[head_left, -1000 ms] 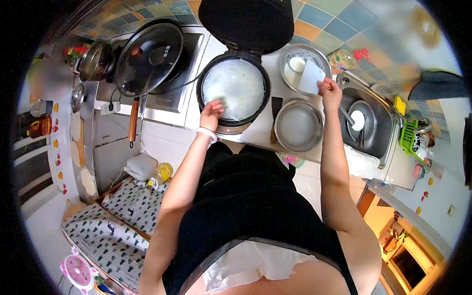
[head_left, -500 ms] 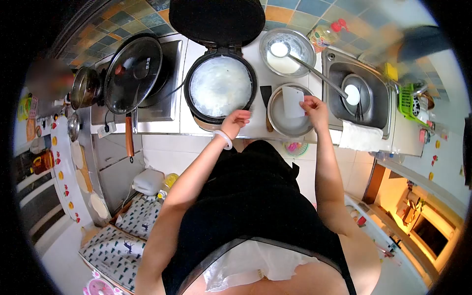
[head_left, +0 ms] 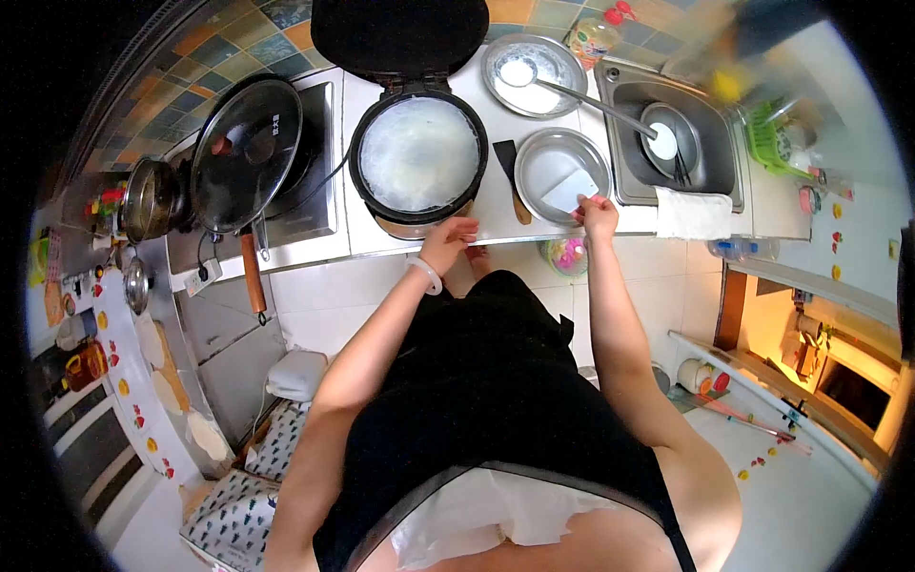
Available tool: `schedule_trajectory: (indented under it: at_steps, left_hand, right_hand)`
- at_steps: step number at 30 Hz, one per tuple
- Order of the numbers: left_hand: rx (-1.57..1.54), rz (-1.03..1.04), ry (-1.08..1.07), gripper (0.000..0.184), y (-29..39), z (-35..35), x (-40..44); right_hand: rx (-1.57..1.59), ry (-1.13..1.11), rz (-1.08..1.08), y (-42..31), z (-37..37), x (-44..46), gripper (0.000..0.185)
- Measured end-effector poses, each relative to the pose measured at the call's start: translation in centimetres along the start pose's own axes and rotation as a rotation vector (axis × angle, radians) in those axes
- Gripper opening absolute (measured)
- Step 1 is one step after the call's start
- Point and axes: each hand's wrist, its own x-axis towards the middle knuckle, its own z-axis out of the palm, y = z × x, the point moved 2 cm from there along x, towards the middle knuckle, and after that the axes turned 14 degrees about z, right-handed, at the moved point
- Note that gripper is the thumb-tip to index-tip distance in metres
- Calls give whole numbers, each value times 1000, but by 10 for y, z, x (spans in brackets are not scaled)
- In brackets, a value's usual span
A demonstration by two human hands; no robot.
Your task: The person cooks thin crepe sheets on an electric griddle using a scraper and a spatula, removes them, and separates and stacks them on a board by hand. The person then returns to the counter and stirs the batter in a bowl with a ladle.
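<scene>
My right hand (head_left: 598, 215) pinches a flat white scraper (head_left: 570, 191), which lies inside an empty-looking metal pan (head_left: 541, 162). Near the counter's front edge, just below the open round griddle (head_left: 357, 162), is my left hand (head_left: 450, 245), fingers apart and holding nothing. A thin whitish layer of batter (head_left: 419, 153) covers the griddle plate. Between griddle and pan lies a spatula (head_left: 520, 205) with a dark blade and wooden handle. Behind the pan stands a metal bowl (head_left: 494, 69) of white batter with a ladle (head_left: 599, 107) across its rim.
Left of the griddle, a wok with a glass lid (head_left: 250, 153) sits on the stove (head_left: 319, 191). The sink (head_left: 624, 181) at the right holds another bowl. A white cloth (head_left: 693, 215) hangs over its front edge. A bottle with a red cap (head_left: 593, 40) stands behind.
The scraper has moved from above the batter bowl down into the metal pan with my right hand. My left hand has drawn back from the griddle's edge. The view has shifted.
</scene>
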Motion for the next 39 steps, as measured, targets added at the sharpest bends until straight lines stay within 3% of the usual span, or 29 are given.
schedule_trajectory:
  at_steps: [9,13,19,23,31,35,39]
  left_hand:
    - [-6,9,-38,46,2,-4,-16]
    - [-33,5,-23,45,2,-8,-17]
    - [-89,1,168,47,25,-39,-17]
    - [12,156,289,48,46,-78,-18]
    - [131,393,485,42,142,-134,10]
    - [269,547,555,41,195,-151,40]
    - [419,677,682,39,242,-167,79]
  right_hand:
    - [8,-19,104,10,2,-23,15]
    - [14,-152,53,3,0,-58,18]
    - [-85,-406,32,-28,32,-109,20]
    - [-109,-564,-29,-53,71,-131,19]
    - [-179,-854,-305,-121,157,-138,20]
    - [-181,-852,-456,-174,194,-150,20]
    - [-164,-752,-889,-232,231,-155,22]
